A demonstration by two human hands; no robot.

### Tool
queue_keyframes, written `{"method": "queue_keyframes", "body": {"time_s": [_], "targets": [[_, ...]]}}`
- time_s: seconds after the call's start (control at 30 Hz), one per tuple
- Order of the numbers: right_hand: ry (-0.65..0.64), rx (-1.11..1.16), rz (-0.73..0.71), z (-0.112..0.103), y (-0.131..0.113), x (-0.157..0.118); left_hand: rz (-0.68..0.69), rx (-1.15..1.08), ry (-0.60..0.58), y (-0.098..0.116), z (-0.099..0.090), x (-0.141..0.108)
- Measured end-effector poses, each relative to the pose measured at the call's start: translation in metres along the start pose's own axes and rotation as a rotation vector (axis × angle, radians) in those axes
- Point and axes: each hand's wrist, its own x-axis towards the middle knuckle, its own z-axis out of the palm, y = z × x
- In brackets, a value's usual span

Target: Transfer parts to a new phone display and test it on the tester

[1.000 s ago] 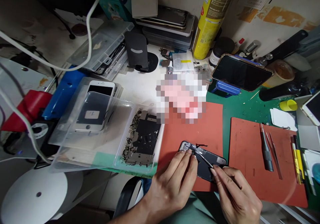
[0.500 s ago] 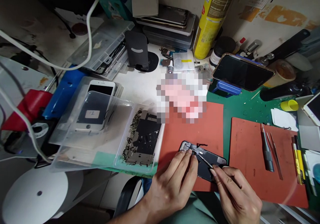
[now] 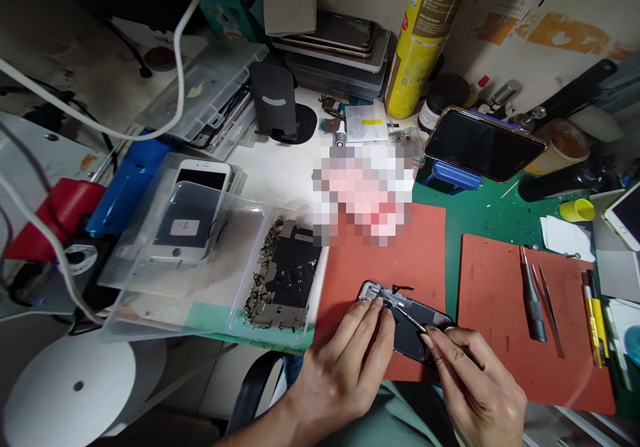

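Ok so clock directions are from the flat black phone part, 12 being away from the person. It's lying at a slant near the close edge of the orange mat, one end toward 10, the other toward 4.

Left hand has its fingertips bunched on the 10 o'clock end, looks like it's bracing it. Right hand is pinching a thin metal tool, tip angled up into the same spot. My read is it's fine poking or prying at the small bits there; can't tell what the tip touches, fingers are in the way. Any move from here wants light pressure, a low tool angle and that brace kept firm, and imo the little black strip poking past the far edge is easy to snag.

Room-wise, the mat's near edge at 6 is tight, with the person's lap past it. Best space is toward 12, up to the blurred-out patch at 11. The plastic tub of screws and plates sits at 10, so mind the left elbow. Phone on its stand is at 1, screwdriver and tweezers at 3 on the second mat.
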Motion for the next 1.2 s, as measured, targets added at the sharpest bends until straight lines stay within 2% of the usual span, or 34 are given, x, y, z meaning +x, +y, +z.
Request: {"method": "queue_keyframes", "body": {"time_s": [0.97, 1.2], "targets": [[-0.002, 0.034, -0.014, 0.004, 0.002, 0.006, 0.015, 0.017, 0.0, 0.002, -0.001, -0.001], [0.025, -0.001, -0.009, -0.007, 0.006, 0.001, 0.002, 0.008, -0.02, 0.0, 0.0, -0.001]]}}
